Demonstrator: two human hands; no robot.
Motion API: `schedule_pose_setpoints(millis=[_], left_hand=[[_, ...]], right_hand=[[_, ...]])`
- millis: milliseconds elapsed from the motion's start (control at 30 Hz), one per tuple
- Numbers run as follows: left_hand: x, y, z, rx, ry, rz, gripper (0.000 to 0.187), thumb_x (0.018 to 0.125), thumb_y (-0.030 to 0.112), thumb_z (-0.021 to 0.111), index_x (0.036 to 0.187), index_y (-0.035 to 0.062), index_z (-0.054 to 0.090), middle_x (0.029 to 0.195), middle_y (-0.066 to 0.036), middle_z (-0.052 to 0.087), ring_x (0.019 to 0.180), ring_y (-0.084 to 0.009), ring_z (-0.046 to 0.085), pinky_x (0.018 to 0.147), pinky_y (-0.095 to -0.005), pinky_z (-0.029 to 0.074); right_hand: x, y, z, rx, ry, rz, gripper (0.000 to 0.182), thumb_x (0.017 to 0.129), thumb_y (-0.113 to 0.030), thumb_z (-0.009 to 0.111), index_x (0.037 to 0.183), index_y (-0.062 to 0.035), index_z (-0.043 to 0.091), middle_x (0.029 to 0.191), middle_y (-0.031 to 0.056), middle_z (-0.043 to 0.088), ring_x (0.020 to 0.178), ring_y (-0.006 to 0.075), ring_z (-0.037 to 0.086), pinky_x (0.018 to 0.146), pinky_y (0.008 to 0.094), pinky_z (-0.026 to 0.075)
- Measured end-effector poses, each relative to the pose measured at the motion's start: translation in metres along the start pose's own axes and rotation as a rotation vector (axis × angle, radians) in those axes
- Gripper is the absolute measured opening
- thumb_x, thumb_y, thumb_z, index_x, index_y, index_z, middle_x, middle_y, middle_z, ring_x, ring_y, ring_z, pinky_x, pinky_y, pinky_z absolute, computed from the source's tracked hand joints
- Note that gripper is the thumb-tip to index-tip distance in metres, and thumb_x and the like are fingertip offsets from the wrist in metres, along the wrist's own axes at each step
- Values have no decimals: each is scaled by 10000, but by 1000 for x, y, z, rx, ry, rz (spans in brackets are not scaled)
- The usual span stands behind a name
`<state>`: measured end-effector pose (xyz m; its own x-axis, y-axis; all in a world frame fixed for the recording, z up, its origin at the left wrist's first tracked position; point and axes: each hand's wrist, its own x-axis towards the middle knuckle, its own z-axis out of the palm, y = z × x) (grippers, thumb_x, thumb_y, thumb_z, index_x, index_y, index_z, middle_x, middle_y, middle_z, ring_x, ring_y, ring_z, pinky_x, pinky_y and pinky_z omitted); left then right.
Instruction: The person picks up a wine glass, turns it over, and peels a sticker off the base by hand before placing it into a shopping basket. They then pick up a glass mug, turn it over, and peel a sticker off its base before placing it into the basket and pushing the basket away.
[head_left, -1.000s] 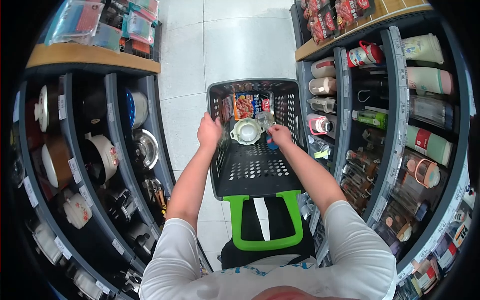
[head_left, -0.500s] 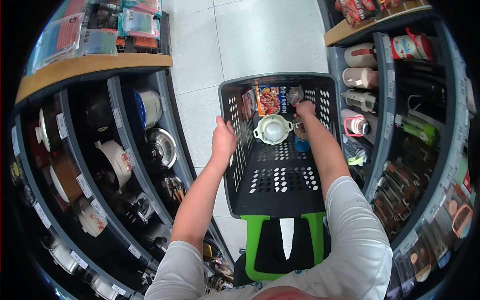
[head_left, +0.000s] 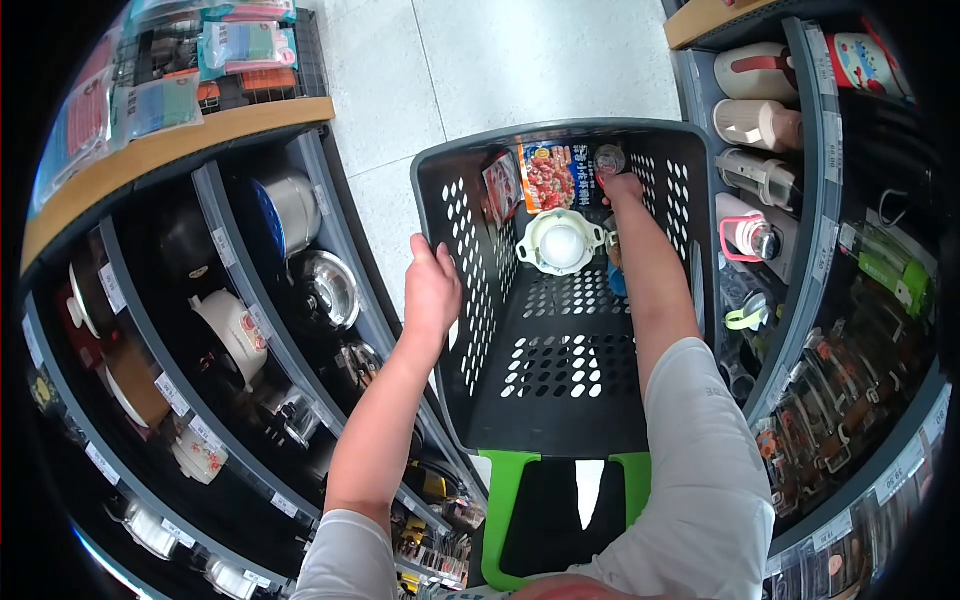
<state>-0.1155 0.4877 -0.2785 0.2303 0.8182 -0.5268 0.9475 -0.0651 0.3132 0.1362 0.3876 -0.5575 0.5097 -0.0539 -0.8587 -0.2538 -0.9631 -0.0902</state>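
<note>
Inside the dark grey shopping basket [head_left: 560,127], my right hand [head_left: 624,188] is closed on a clear, round container [head_left: 609,159] in the far right corner. My fingers partly cover it, and its exact kind is hard to make out. A white two-handled bowl [head_left: 560,242], with a round white thing in it, lies beside my right forearm. Past the bowl stand an orange-and-blue food packet [head_left: 550,180] and a reddish packet [head_left: 502,190]. A blue item [head_left: 616,280] is partly hidden by my forearm. My left hand [head_left: 432,290] is open beside the basket's left wall, holding nothing.
On the left, shelves hold pots, including a white pot [head_left: 232,335], and a steel bowl [head_left: 328,290]. Bottles and flasks [head_left: 757,122] line the right shelves. The basket's green handle [head_left: 505,510] is close to my body. Pale floor tiles [head_left: 490,60] lie ahead.
The basket appears larger and nearer, and the shelves have shifted in view. My right hand stays at the clear container. My left hand remains beside the left wall, a little lower in view.
</note>
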Motion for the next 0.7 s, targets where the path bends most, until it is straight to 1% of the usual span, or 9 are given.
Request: schedule_pose_setpoints(millis=[33, 67, 133, 167, 267, 300, 500, 600, 700], left_hand=[[-1, 2, -2, -6, -16, -16, 213, 994, 157, 413, 1047, -42, 358, 696, -323, 597, 672, -502, 597, 595, -535, 452], [-1, 1, -1, -2, -18, -19, 213, 994, 157, 413, 1047, -42, 358, 696, -323, 597, 672, -502, 597, 595, -535, 452], [0, 1, -1, 5, -12, -10, 212, 994, 153, 411, 1053, -44, 357, 685, -316, 597, 660, -493, 600, 586, -527, 452], [0, 1, -1, 9, -13, -10, 212, 994, 153, 411, 1053, -44, 357, 685, -316, 597, 660, -493, 600, 586, -527, 452], [-1, 3, -2, -1, -18, -3, 209, 996, 149, 407, 1054, -45, 356, 674, -310, 596, 650, -487, 602, 581, -522, 452], [-1, 3, -2, -1, -14, 1, 208, 996, 148, 407, 1053, -45, 356, 670, -308, 595, 646, -488, 601, 579, -522, 452], [0, 5, -2, 11, -6, 22, 213, 995, 147, 408, 1064, -49, 358, 674, -314, 597, 649, -491, 602, 579, -525, 455], [0, 4, 0, 13, 12, 42, 219, 994, 147, 407, 1070, -53, 363, 682, -323, 597, 660, -494, 606, 586, -528, 461], [2, 4, 2, 4, 4, 24, 241, 994, 156, 411, 1100, -55, 363, 712, -326, 602, 688, -504, 601, 610, -536, 458]], right_hand=[[4, 3, 5, 66, 24, 22, 337, 899, -278, 626, 956, 49, 683, 766, 139, 716, 594, 211, 706, 546, 317, 554], [6, 7, 8, 66, 19, 24, 337, 899, -278, 626, 956, 49, 683, 766, 139, 716, 594, 211, 706, 546, 317, 554], [9, 9, 12, 251, 11, 106, 326, 921, -256, 597, 966, 57, 675, 817, 132, 719, 575, 210, 703, 461, 313, 532], [14, 10, 12, 221, -28, 104, 312, 937, -234, 575, 976, 61, 668, 863, 129, 718, 566, 208, 702, 411, 307, 512], [11, 9, 10, 299, -31, 88, 303, 933, -223, 584, 980, 66, 662, 873, 135, 717, 576, 216, 705, 413, 309, 514], [14, 7, 12, 297, -43, 130, 335, 930, -285, 593, 1065, 19, 628, 883, 115, 699, 570, 207, 692, 388, 289, 474], [4, 2, 3, 265, -78, 125, 406, 928, -340, 574, 1129, 13, 590, 957, 136, 691, 587, 222, 701, 391, 290, 482], [-1, 4, 0, 293, -94, 106, 445, 921, -385, 570, 1130, 8, 593, 954, 145, 690, 583, 235, 701, 393, 293, 488], [-17, 5, -5, 309, -83, 113, 489, 917, -410, 563, 1134, 27, 590, 895, 162, 694, 563, 252, 696, 390, 308, 495]])
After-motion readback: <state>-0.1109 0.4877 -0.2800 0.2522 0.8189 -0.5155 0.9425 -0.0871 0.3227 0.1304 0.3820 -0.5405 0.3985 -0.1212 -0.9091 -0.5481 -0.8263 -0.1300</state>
